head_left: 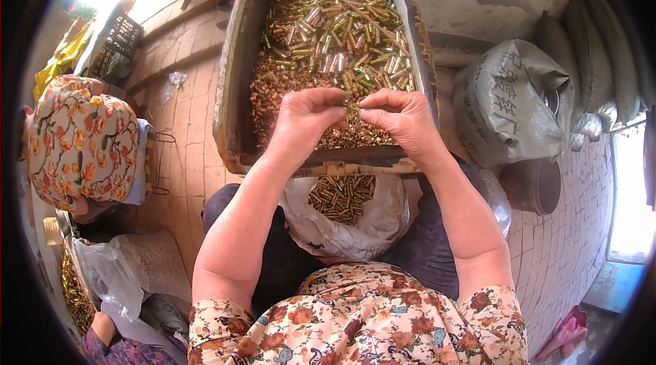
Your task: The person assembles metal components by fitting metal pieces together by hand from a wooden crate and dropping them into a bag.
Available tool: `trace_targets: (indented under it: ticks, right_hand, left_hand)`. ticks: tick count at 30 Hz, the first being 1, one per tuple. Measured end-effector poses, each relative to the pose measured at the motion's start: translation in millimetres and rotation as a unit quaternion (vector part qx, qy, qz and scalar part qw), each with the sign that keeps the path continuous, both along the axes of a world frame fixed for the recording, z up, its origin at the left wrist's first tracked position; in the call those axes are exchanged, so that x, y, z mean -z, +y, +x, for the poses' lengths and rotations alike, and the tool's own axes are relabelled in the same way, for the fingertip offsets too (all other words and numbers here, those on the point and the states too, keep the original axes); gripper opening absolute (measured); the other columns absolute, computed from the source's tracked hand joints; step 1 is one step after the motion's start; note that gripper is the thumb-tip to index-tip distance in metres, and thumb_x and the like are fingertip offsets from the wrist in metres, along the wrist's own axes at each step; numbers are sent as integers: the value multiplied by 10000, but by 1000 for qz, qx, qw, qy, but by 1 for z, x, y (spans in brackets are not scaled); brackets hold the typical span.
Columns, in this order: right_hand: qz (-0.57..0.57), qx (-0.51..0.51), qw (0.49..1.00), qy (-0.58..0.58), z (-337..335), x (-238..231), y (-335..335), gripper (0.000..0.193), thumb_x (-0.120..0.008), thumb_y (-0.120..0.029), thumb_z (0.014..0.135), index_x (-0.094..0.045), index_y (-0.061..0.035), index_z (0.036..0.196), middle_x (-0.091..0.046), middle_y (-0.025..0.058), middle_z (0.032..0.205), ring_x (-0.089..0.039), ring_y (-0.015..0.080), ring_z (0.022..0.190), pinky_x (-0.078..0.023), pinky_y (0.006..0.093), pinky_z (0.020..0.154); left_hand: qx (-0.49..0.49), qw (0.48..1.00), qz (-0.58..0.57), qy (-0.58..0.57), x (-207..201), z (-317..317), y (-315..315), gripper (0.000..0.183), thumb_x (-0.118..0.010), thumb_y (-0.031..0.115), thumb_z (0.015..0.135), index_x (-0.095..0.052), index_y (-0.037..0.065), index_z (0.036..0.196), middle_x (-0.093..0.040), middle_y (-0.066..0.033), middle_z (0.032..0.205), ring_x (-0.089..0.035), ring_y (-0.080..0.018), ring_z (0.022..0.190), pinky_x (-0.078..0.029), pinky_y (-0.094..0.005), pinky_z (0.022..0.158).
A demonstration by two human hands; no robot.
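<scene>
Between the knees a white sack holds metal tubes; beyond stands a wooden tray, a bulging sack at right, a co-worker at left; the tray's metal pieces lie beneath the left hand and right hand, thumbs and forefingers narrow; whether they pinch one, I cannot tell

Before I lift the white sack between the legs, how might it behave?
The white sack likely sags: its sides look creased. It may be heavy, given the heaped metal tubes, which could spill from its open mouth.
</scene>
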State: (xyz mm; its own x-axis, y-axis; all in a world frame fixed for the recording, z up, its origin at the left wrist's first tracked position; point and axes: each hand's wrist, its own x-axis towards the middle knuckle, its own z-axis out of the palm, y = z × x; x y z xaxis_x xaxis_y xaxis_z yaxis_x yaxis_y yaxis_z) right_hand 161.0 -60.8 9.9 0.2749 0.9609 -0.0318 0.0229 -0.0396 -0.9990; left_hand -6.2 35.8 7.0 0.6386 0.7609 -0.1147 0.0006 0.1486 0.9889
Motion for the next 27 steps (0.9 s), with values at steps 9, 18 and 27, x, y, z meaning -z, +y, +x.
trace_targets:
  ticks: [9, 18, 27]
  right_hand:
    - [1, 19, 1000, 21, 1, 2, 0, 111, -730, -51, 788, -724, -15, 893, -689, 9, 784, -597, 57, 730, -482, 215, 678]
    - [22, 17, 1000, -13, 1, 3, -1, 104, -728, -50, 792, -718, -13, 889, -688, 12, 790, -602, 59, 732, -485, 209, 683]
    - [2, 26, 995, 97, 0, 4, 0, 96, -729, -44, 800, -703, -6, 884, -675, 18, 767, -596, 65, 684, -485, 205, 636]
  left_hand:
    - [14, 998, 56, 18, 1, 2, -4, 211, -636, -10, 845, -639, -73, 1046, -682, -81, 845, -649, -114, 690, -509, -223, 618]
    - [-19, 1000, 6, -8, 2, -1, -1, 176, -629, 16, 848, -662, -50, 1008, -672, -60, 763, -625, -97, 643, -503, -222, 596]
    - [-18, 999, -26, -38, 2, -2, -3, 136, -617, 25, 856, -659, -44, 965, -663, -66, 741, -625, -111, 632, -506, -228, 607]
